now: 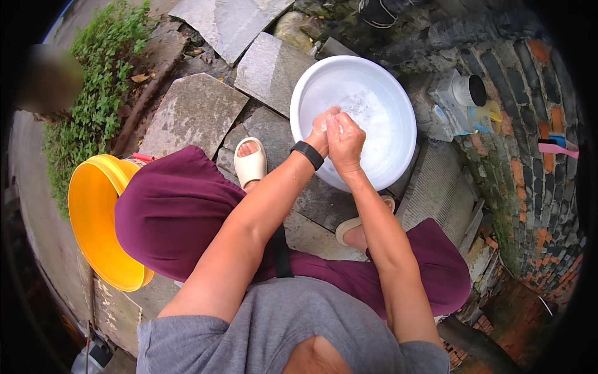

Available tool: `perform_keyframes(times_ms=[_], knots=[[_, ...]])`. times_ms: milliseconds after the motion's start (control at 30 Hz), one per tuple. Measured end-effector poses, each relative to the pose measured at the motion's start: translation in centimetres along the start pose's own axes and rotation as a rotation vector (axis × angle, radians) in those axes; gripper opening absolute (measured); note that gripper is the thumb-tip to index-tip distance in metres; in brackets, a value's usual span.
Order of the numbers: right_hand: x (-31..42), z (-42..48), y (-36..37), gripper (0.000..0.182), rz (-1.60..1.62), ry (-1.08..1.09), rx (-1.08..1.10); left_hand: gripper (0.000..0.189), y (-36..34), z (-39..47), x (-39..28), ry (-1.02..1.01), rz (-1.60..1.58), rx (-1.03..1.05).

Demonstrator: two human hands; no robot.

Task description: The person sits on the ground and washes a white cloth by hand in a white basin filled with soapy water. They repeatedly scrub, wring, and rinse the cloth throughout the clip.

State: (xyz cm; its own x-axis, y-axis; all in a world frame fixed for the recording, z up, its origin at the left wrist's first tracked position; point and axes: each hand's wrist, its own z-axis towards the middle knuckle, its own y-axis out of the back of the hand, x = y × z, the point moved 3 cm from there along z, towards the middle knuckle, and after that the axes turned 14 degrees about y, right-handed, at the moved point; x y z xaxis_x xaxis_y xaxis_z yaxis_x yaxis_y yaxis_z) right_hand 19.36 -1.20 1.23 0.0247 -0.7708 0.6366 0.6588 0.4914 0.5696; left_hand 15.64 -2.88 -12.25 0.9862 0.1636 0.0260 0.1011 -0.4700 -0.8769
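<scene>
A white plastic basin (392, 161) of soapy-looking water with some foam stands on the paving before me. Over its near left part my two wet hands are pressed together. My left hand (322, 126), with a black band (307, 155) on its wrist, lies against my right hand (346, 140). The fingers of both are bent and partly hide each other, so whether something small is between the palms cannot be told.
A yellow plastic bucket (96, 224) lies tilted beside my left knee. Right of the basin, containers (453, 100) stand by a brick wall (523, 187), where a pink-handled brush (558, 148) sits. Uneven stone slabs (194, 110) and green plants (105, 61) are at the left.
</scene>
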Motion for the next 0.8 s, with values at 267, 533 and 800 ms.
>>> perform_keyframes(times_ms=[267,533,800], knots=[[-3.3,0.9,3.0,0.023,-0.135,-0.098,-0.024,0.022,-6.1,-1.7,0.9,0.002,0.268,-0.363],[-10.4,-1.5,4.6,0.029,-0.170,-0.421,-0.093,0.023,-7.8,-1.4,0.9,-0.175,0.185,-0.435],[-1.8,-10.4,1.5,0.040,-0.045,0.311,0.692,0.025,-6.5,-1.2,-5.2,-0.452,0.087,-0.446]])
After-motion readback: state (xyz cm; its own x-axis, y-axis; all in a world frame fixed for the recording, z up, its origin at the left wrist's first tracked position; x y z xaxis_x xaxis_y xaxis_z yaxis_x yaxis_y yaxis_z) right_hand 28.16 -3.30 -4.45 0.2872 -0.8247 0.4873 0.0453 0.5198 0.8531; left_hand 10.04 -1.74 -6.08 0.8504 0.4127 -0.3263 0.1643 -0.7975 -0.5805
